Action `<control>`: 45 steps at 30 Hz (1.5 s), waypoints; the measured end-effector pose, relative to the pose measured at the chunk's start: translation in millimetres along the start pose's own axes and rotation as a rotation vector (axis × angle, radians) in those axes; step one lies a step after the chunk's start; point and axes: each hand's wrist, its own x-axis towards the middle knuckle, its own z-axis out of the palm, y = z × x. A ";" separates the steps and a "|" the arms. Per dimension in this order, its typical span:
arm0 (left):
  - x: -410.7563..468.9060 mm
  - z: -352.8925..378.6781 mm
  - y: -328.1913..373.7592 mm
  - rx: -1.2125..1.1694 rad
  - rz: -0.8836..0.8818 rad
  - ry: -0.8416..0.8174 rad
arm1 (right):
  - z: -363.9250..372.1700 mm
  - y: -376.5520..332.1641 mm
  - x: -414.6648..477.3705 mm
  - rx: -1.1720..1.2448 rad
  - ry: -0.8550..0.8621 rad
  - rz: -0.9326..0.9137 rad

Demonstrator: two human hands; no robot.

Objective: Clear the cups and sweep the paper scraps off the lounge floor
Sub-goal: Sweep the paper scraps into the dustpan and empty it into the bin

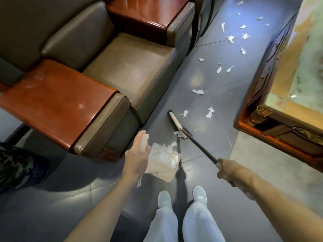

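Observation:
My left hand (138,158) grips the cream handle of a beige dustpan (164,165) that holds several white paper scraps. The dustpan sits low over the grey floor, just in front of my feet. My right hand (227,170) is closed around the black pole of a broom (197,145). The broom's cream head (176,123) rests on the floor ahead of the dustpan, with one scrap (177,133) beside it. Several more torn white paper scraps (209,112) lie scattered along the floor strip toward the far end. No cups are in view.
A grey-brown leather armchair (132,70) with glossy red-brown wooden armrests (52,100) fills the left. A carved wooden coffee table (279,95) borders the right. Another person's patterned trouser leg and dark shoe (21,168) stand at the left edge. My own light shoes (200,194) are below.

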 end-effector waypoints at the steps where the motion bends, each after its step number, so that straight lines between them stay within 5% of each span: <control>1: 3.6 -0.3 2.0 0.005 0.006 -0.014 | 3.3 1.4 -6.1 0.029 -0.026 0.003; 11: 29.3 4.9 20.4 -0.003 -0.010 -0.095 | -12.4 34.6 -69.1 0.063 -0.274 0.039; 17: 41.4 11.7 35.1 -0.010 0.026 -0.110 | -25.6 51.3 -87.6 -0.092 -0.120 -0.004; 24: 80.3 47.3 73.6 0.006 0.090 -0.137 | -70.3 77.4 -65.0 0.005 -0.056 0.017; 35: 146.4 111.1 138.2 0.042 0.087 -0.098 | -185.8 127.9 33.4 0.192 -0.017 0.119; 45: 170.5 100.4 154.7 0.106 0.026 -0.138 | -245.3 105.4 112.8 0.017 0.066 0.045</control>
